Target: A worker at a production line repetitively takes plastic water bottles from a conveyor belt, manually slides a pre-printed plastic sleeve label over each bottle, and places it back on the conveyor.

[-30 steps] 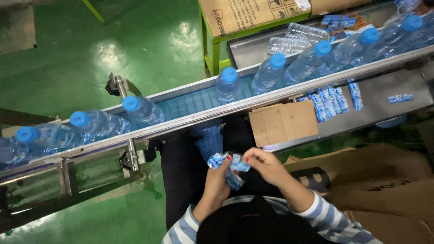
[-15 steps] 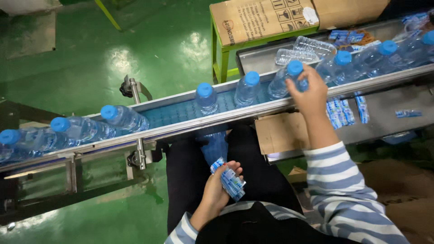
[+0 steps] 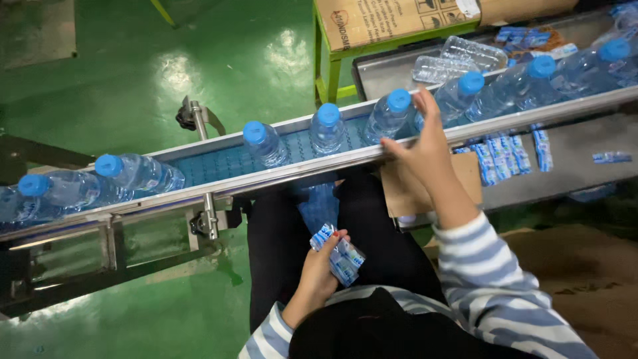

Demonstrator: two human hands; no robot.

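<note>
Right hand: the right hand [image 3: 425, 143], fingers spread, reaches from centre right to the conveyor rail beside a capped bottle [image 3: 389, 116].
Left hand: the left hand [image 3: 319, 262], lower centre, grips a stack of blue labels [image 3: 339, 256] over the lap, kept within reach.
Conveyor: the conveyor [image 3: 219, 163] carries clear bottles diagonally across the frame.
Worktop: the worktop [image 3: 571, 173] at right holds loose labels.

Eight upright blue-capped bottles [image 3: 329, 127] on the conveyor [image 3: 219, 163], two bottles lying [image 3: 458, 60] behind, one cardboard box [image 3: 392, 20].

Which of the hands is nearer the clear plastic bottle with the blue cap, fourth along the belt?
Right. The right hand touches that clear plastic bottle; the left hand is down at the lap.
</note>
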